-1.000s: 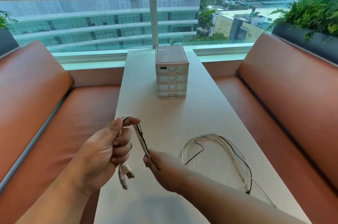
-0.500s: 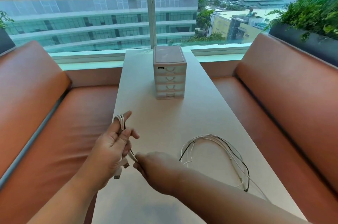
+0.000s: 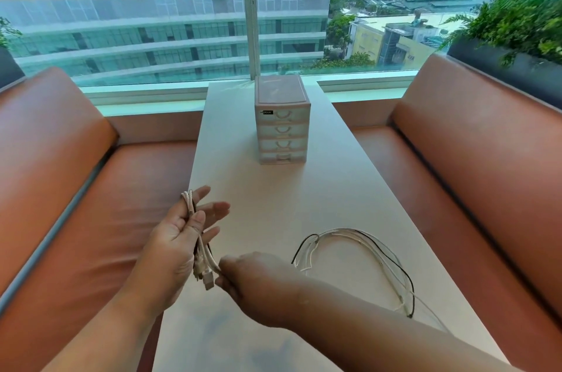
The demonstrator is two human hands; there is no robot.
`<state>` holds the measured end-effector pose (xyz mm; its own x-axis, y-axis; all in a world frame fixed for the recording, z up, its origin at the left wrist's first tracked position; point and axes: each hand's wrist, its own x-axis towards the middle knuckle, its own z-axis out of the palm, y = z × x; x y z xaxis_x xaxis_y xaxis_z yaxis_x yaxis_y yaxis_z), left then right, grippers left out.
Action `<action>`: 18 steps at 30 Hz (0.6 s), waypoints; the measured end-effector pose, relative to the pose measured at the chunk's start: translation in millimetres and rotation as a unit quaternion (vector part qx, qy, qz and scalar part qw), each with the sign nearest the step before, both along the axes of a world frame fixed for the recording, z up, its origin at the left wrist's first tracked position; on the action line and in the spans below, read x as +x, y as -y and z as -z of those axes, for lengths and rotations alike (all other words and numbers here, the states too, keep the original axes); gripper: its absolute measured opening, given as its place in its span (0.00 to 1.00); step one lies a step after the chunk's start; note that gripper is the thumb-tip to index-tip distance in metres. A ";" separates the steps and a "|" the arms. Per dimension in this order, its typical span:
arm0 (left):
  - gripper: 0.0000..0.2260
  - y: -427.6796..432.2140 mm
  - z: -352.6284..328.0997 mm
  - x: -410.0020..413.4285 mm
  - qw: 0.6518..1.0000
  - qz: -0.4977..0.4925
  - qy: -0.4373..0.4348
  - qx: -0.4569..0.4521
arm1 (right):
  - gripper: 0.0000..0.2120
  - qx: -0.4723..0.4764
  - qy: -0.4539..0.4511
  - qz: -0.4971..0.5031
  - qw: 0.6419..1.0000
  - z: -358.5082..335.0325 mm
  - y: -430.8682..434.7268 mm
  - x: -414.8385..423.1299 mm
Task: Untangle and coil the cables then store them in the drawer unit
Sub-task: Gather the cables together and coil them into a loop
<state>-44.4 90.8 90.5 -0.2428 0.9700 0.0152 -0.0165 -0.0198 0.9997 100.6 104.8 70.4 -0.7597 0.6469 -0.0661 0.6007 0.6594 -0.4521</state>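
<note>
Showing left hand (image 3: pixel 173 247), fingers outstretched, thumb pinning coiled white USB cable (image 3: pixel 202 251); right hand (image 3: pixel 258 283) pinches its lower end near the plug (image 3: pixel 208 279).

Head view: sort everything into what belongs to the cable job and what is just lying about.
Job:
white cable, held by left hand and right hand
loose cables on the table
drawer unit

Lying about:
orange benches
planter
window

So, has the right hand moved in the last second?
Yes. The right hand has shifted left, further from the loose cables lying on the table, while pinching the white cable.
</note>
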 end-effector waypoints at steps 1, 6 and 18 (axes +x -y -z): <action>0.16 0.2 0.3 -2.1 1.000 -0.001 -0.008 -0.003 | 0.09 0.002 -0.007 -0.003 1.000 -3.4 -0.2 0.2; 0.17 7.2 -4.2 1.0 0.992 0.067 -0.096 -0.045 | 0.10 -0.017 -0.069 -0.005 0.997 -25.6 -2.9 4.4; 0.10 15.6 -15.5 -5.1 0.961 0.222 -0.040 -0.158 | 0.08 -0.079 -0.157 0.073 0.982 -48.2 -38.2 30.1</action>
<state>-49.5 75.2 106.0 0.1865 0.9369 -0.2957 0.1231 0.2763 0.9531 130.7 143.0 118.6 -0.6592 0.7505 0.0482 0.4980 0.4836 -0.7198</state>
